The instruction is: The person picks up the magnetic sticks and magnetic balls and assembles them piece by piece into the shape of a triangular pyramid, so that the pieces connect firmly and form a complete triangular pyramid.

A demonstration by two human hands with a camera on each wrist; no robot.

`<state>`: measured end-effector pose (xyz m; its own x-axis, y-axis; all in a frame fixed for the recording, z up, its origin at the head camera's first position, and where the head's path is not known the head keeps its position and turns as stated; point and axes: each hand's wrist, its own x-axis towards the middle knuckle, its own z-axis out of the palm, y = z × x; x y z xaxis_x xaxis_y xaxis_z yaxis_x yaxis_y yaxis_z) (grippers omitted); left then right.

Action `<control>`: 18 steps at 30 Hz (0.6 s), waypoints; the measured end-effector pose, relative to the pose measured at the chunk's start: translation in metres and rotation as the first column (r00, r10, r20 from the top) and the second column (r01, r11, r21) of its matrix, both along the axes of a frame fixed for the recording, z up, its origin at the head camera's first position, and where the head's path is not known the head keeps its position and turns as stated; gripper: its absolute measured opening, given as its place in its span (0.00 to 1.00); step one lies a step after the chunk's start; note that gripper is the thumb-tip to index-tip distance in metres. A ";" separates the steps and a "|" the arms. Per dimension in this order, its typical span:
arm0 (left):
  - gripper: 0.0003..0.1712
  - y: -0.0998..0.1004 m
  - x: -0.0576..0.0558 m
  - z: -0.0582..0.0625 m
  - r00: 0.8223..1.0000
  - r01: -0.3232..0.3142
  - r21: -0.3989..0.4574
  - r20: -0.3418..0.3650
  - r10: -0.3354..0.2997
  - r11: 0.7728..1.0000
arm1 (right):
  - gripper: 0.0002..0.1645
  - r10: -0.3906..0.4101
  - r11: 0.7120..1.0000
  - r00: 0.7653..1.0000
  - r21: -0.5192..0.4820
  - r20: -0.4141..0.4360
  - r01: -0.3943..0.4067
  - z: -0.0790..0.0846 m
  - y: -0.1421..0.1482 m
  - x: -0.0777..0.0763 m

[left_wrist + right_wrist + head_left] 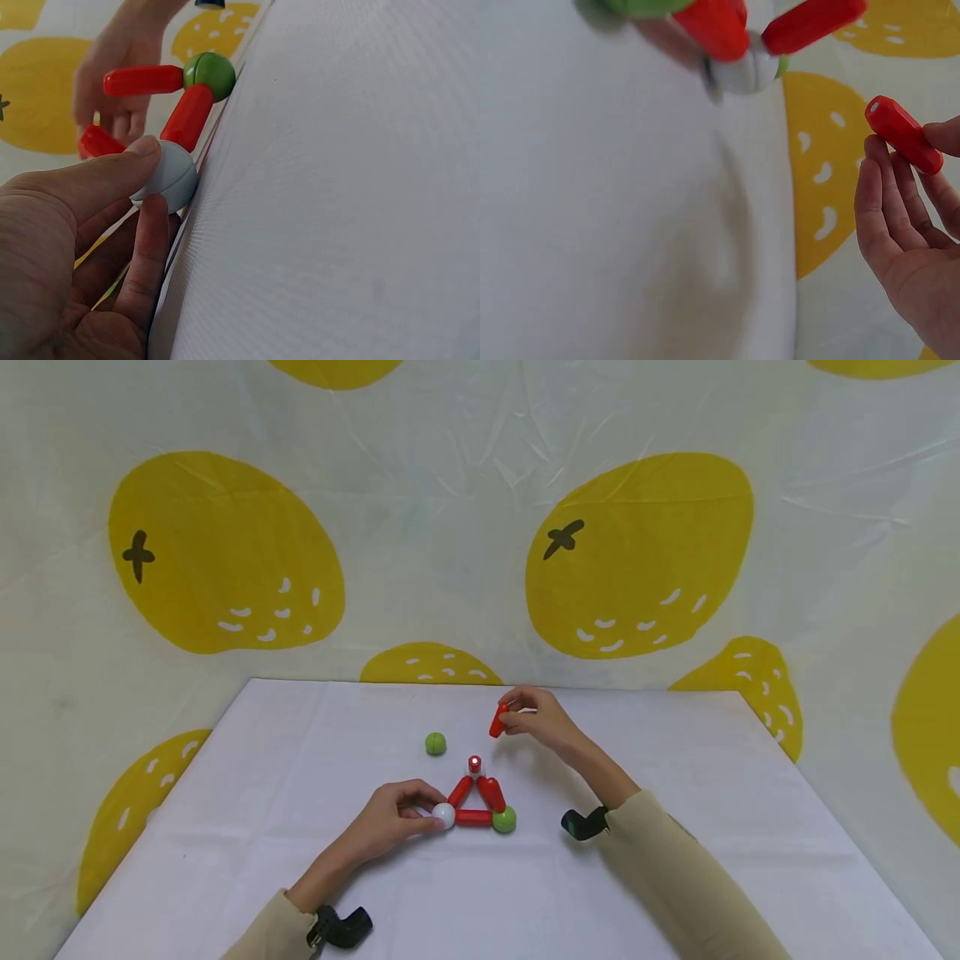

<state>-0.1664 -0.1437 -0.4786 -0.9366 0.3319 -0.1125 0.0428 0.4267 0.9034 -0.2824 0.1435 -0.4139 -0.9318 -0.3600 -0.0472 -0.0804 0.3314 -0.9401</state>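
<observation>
My left hand (397, 814) pinches a white ball (443, 815) between thumb and fingers. That ball is the left corner of a flat triangle of red rods (474, 818) on the table. A green ball (505, 819) forms the right corner, and a second white ball (739, 73) forms the far one. One red rod (814, 24) stands up from the far ball, and another (142, 80) rises from the green ball. Behind the triangle, my right hand (542, 718) holds a loose red rod (905, 135) in the air by thumb and fingers; a pale tip shows at its end.
A loose green ball (435, 743) lies behind the triangle, to its left. White cloth covers the table (300, 735), whose far edge meets a hanging sheet (435, 527) printed with yellow fruit. Black wrist devices (341, 928) jut from both sleeves.
</observation>
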 end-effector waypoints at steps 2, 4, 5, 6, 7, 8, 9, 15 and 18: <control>0.18 0.000 0.000 0.000 1.000 0.002 0.003 -0.001 -0.002 1.000 | 0.19 0.019 1.000 1.000 -0.015 -0.015 -0.020 0.006 0.000 0.008; 0.18 -0.001 0.000 -0.001 1.000 0.000 -0.001 -0.003 0.000 1.000 | 0.18 0.037 0.999 0.999 -0.029 -0.021 -0.037 0.011 0.000 0.016; 0.18 -0.001 0.000 -0.001 1.000 -0.001 -0.004 -0.003 0.001 1.000 | 0.18 0.049 0.998 0.998 -0.038 -0.024 -0.050 0.013 -0.001 0.019; 0.18 -0.001 0.000 -0.001 1.000 -0.002 -0.008 -0.002 0.002 1.000 | 0.17 0.064 0.997 0.998 -0.043 -0.030 -0.065 0.016 -0.001 0.023; 0.18 -0.001 0.000 -0.002 1.000 -0.003 -0.009 -0.001 0.003 1.000 | 0.17 0.082 0.995 0.996 -0.048 -0.035 -0.083 0.018 -0.002 0.027; 0.18 -0.001 0.000 -0.002 1.000 -0.004 -0.011 -0.002 0.004 1.000 | 0.16 0.103 0.993 0.994 -0.048 -0.046 -0.105 0.021 -0.003 0.030; 0.18 -0.002 0.000 -0.002 1.000 -0.005 -0.013 -0.002 0.005 1.000 | 0.17 0.124 0.991 0.991 -0.044 -0.055 -0.127 0.023 -0.004 0.033; 0.17 -0.002 -0.001 -0.004 1.000 -0.003 -0.009 -0.009 0.003 1.000 | 0.16 0.283 0.958 0.948 -0.002 -0.148 -0.286 0.033 -0.012 0.048; 0.17 -0.002 -0.001 -0.005 1.000 -0.002 -0.005 -0.008 0.002 1.000 | 0.15 0.335 0.942 0.924 0.058 -0.184 -0.330 0.036 -0.019 0.053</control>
<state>-0.1674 -0.1457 -0.4834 -0.9380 0.3296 -0.1071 0.0488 0.4318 0.9007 -0.2290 0.1248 -0.3780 -0.7515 -0.6515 0.1041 -0.3647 0.2787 -0.8884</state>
